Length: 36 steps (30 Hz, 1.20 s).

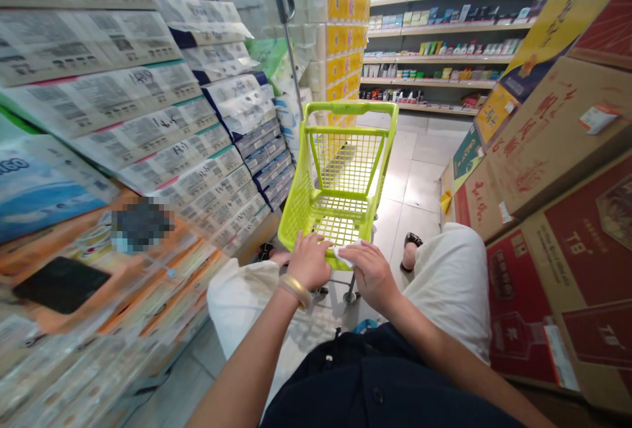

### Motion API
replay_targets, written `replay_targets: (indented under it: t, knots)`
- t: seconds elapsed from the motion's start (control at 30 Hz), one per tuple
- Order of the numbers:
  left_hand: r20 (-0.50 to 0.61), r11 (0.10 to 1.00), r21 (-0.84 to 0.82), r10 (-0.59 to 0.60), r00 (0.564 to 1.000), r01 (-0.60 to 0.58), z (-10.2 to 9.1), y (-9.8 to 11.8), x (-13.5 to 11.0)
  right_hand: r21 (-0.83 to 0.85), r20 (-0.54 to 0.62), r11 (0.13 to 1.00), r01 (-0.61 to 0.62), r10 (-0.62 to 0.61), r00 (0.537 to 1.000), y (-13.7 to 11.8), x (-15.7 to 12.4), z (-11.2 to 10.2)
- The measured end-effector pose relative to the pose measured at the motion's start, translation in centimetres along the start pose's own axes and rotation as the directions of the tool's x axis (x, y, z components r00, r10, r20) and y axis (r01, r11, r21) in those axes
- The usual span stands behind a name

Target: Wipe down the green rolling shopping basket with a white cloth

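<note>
Both hands were on the near rim [323, 258] of the light, stiff lime-green plastic shopping trolley [296, 230] on the tile floor [409, 184] before me, my left hand [307, 260] curled over it, my right hand [370, 274] clasping a soft white tissue [345, 254] against it.

Left hand [306, 260] curled over the near rim of a lime-green cart [302, 217], gold bangle [295, 291] at the wrist; right hand [370, 273] pressing a white tissue [344, 253] against that rim. Wrapped paper packs [148, 112] at 9 o'clock, cardboard cartons [548, 145] at 3 o'clock, product shelves [434, 59] at 1 o'clock.
</note>
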<state>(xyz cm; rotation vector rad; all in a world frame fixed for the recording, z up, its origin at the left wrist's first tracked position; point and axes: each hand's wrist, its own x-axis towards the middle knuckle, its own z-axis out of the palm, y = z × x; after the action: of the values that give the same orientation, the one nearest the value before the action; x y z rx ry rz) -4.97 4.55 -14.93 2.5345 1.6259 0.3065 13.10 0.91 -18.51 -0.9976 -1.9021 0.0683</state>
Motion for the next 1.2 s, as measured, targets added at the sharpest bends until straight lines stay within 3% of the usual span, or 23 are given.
replay_targets:
  t: [0.13, 0.3, 0.47, 0.63, 0.7, 0.9, 1.07, 1.2]
  knots:
    - [0.100, 0.994, -0.092, -0.055, 0.993, 0.065, -0.8, 2.5, -0.3, -0.038, -0.018, 0.997, 0.074, -0.075, 0.997, 0.6, -0.8, -0.8]
    - [0.015, 0.985, -0.167, -0.037, 0.999, 0.039, -0.3, 2.1, -0.7, -0.069, 0.069, 0.984, 0.164, -0.160, 0.985, 3.0, -0.1, -2.4]
    - [-0.074, 0.982, -0.187, -0.018, 0.997, 0.004, 0.7, 1.7, -0.8, -0.174, -0.046, 0.982, 0.080, -0.089, 0.995, 4.7, 1.3, -3.1]
    - [-0.146, 0.985, -0.172, 0.000, 0.989, -0.026, 0.9, 1.4, -1.0, 0.007, 0.146, 0.960, 0.280, -0.278, 0.949, 3.4, 0.3, -2.8]
    - [-0.150, 0.984, -0.175, 0.012, 0.989, -0.038, 0.9, 1.1, -1.1, 0.039, 0.174, 0.947, 0.319, -0.321, 0.931, 3.7, 0.3, -3.3]
    - [-0.157, 0.981, -0.191, 0.017, 0.987, -0.047, 1.0, 0.9, -1.2, -0.049, 0.079, 0.984, 0.173, -0.169, 0.982, 5.0, 1.1, -4.2]
    - [-0.179, 0.982, -0.168, 0.054, 0.982, -0.085, 1.2, 0.7, -1.4, 0.063, 0.171, 0.962, 0.266, -0.273, 0.947, 2.9, -0.5, -3.0]
    - [-0.193, 0.982, -0.163, 0.064, 0.979, -0.096, 1.2, 0.4, -1.6, 0.047, 0.135, 0.974, 0.221, -0.226, 0.965, 4.2, 0.2, -3.3]
